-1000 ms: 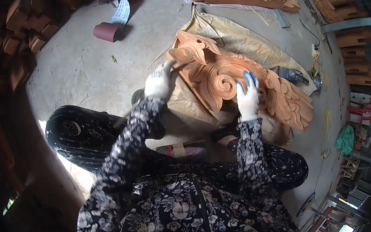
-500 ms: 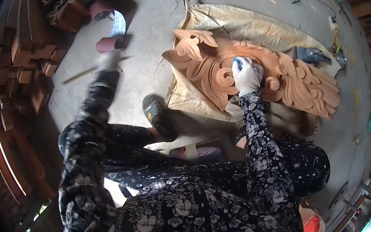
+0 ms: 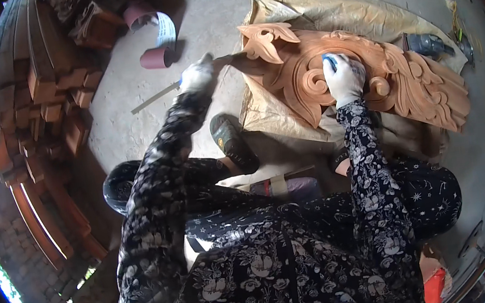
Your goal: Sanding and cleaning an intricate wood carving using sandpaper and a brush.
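You're probably working carved panel, left hand gripping stick, right hand curling atop, contents unclear; next calling for steadying.

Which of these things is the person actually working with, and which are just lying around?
Apparently part of the job:
- carved wooden panel, under the right hand
- thin flat stick, seemingly gripped by the left hand
- tan cloth beneath the panel

Apparently just lying about:
- curled maroon sandpaper strip
- dark-blue power tool
- stacked wooden pieces
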`<act>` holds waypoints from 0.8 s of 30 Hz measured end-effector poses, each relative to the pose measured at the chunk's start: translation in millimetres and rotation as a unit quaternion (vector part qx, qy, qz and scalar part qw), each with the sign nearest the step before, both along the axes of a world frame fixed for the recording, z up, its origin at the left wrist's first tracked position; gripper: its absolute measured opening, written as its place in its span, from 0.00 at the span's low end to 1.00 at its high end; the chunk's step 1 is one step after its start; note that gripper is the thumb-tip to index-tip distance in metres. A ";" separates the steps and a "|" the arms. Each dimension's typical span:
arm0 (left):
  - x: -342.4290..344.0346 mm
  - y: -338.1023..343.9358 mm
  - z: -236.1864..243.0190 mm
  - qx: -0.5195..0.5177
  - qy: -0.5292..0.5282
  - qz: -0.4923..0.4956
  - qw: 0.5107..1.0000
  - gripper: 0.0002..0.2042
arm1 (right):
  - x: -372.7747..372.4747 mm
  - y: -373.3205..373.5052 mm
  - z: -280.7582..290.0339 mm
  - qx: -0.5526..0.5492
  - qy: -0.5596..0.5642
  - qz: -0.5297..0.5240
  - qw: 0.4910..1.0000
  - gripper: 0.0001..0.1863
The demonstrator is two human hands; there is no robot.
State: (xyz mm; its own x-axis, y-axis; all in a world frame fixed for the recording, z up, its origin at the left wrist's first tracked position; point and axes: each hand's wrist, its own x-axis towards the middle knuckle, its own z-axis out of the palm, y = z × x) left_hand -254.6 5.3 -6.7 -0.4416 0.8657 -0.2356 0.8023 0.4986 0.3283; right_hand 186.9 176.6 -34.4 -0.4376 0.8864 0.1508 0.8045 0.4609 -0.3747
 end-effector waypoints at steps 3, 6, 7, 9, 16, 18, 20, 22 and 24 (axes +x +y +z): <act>-10.2 -5.7 69.1 0.062 -0.027 0.078 0.995 0.11 | 8.3 29.2 30.2 -0.016 -0.044 -0.060 0.997 0.10; 61.3 54.1 79.5 0.048 0.089 -0.130 0.986 0.11 | 20.4 54.4 40.0 0.029 0.095 -0.072 0.992 0.10; 105.3 60.4 66.1 -0.035 0.086 -0.102 0.990 0.12 | 29.5 51.9 37.4 0.025 0.036 -0.070 0.997 0.12; 169.7 87.5 30.3 -0.083 0.056 -0.111 0.989 0.14 | 42.3 54.4 26.5 -0.006 -0.011 -0.083 0.996 0.12; 118.6 101.5 -83.1 -0.013 0.108 -0.195 0.975 0.16 | 56.0 72.5 -3.6 0.043 -0.004 -0.052 0.998 0.12; 66.8 60.0 -86.3 0.015 -0.023 0.001 1.000 0.16 | 49.9 82.6 -3.5 -0.004 -0.087 -0.020 0.996 0.12; 40.2 24.4 -81.6 0.171 -0.251 0.117 0.946 0.13 | 41.6 92.4 -3.5 0.048 -0.041 -0.017 0.998 0.11; 43.4 8.7 -67.5 -0.046 0.078 -0.016 0.996 0.13 | 32.5 101.3 -5.9 0.119 -0.003 -0.018 0.993 0.10; 75.5 28.4 -54.8 0.089 0.076 -0.092 0.989 0.12 | 23.6 107.9 -9.8 0.112 0.022 0.002 0.993 0.09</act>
State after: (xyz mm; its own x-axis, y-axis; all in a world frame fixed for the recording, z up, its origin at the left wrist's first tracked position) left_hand -179.1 33.7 -61.5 -0.2917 0.9564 -0.0156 0.9207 0.2852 0.2663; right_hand 210.5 284.5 -44.2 -0.4297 0.8267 0.3633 0.7874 0.5400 -0.2974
